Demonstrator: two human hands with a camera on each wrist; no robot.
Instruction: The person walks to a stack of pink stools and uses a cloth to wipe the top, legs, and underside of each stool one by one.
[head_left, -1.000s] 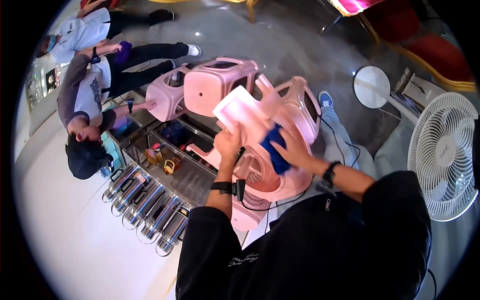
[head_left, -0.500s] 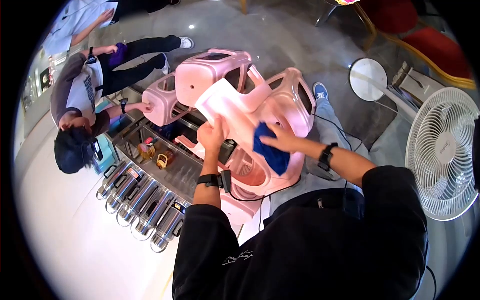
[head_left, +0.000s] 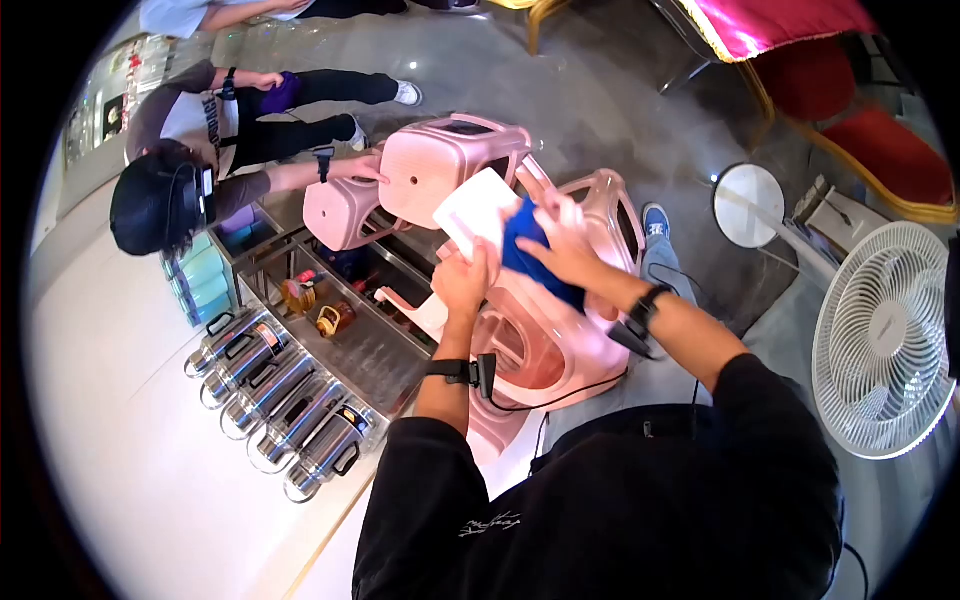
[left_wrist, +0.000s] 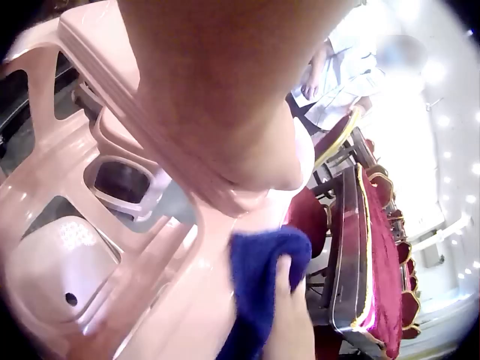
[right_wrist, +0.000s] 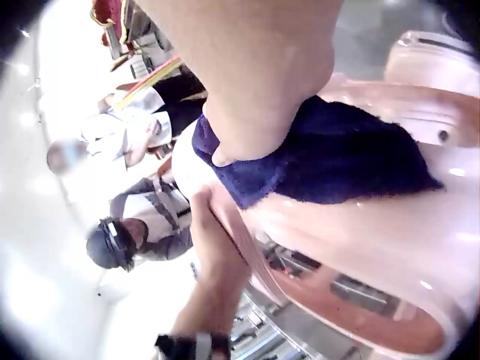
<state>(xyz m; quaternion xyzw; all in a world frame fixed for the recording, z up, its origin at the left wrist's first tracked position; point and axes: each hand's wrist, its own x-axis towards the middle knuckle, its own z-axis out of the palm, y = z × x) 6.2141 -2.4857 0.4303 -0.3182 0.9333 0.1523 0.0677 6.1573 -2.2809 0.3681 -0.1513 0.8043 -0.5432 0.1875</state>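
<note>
My left hand (head_left: 466,280) grips the edge of a pink plastic stool (head_left: 478,205), which is tilted on its side with its pale seat toward the upper left. A blue cloth (head_left: 522,243) lies against the stool's surface under my right hand (head_left: 575,250). Seen from the right wrist, the thumb holds the near edge of the dark blue cloth (right_wrist: 352,154), and the rest spreads over the pink plastic. The left wrist view shows the cloth (left_wrist: 259,270) bunched at the fingers on the stool's side. Beneath the hands are more pink stool parts (head_left: 560,350).
More pink stools stand beyond, one large (head_left: 425,180) and one smaller (head_left: 340,212). A person in a black cap (head_left: 160,205) reaches to them. On the left are a metal cart (head_left: 375,350) and several steel flasks (head_left: 285,400). A white fan (head_left: 885,340) stands at right.
My right hand has moved the blue cloth up the stool toward its seat end. My left hand keeps its grip. The other person's hand has shifted from the smaller stool toward the larger one.
</note>
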